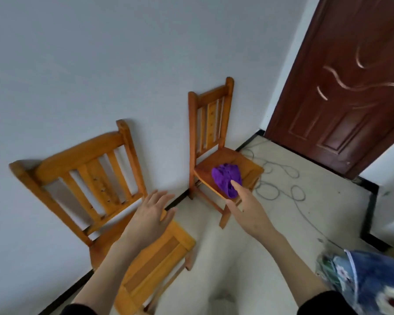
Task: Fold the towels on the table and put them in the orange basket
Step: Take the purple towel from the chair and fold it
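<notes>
Left hand (149,218) hovers over the near chair (155,253) seat, fingers straight and spread, holding nothing. Right hand (248,208) reaches to the purple towel (225,177), bunched on the far chair (228,162) seat; fingers sit in the cloth, grip hidden, can't tell. Cable (280,178) loops on floor right of far chair.

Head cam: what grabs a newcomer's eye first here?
The purple cloth, bunched on the seat of the far wooden chair by the wall, stands out most; the right hand reaches to it, fingers at its near edge. The left hand hovers open over the near wooden chair. A dark brown door fills the upper right, with a loose cable trailing on the floor before it.
</notes>
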